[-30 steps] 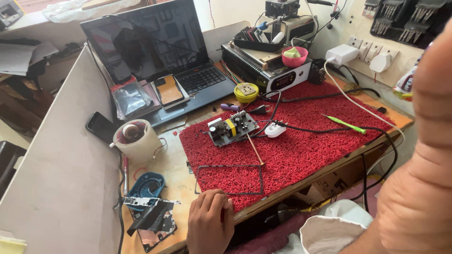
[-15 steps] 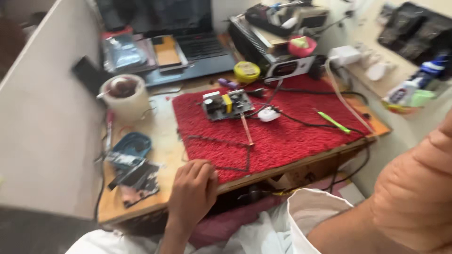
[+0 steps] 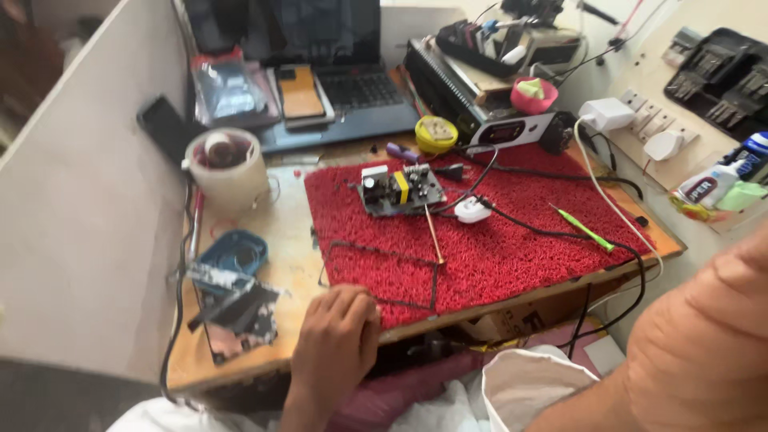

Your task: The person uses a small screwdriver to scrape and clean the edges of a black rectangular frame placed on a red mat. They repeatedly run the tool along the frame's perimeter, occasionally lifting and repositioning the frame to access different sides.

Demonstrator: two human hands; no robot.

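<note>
Resting left hand (image 3: pixel 334 346) on red mat (image 3: pixel 512 248) edge, fingers (image 3: pixel 360 308) curled, empty, white squeeze bottle (image 3: pixel 708 186) far right

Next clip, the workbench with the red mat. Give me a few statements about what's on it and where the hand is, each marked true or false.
1. The left hand rests at the near edge of the red mat. True.
2. The circuit board lies on the laptop keyboard. False: it lies on the red mat.
3. The green screwdriver lies on the mat, untouched. True.
4. The left hand grips the screwdriver. False: the hand is far from it, by the thin black frame.
5. A white cup stands left of the mat. True.
</note>
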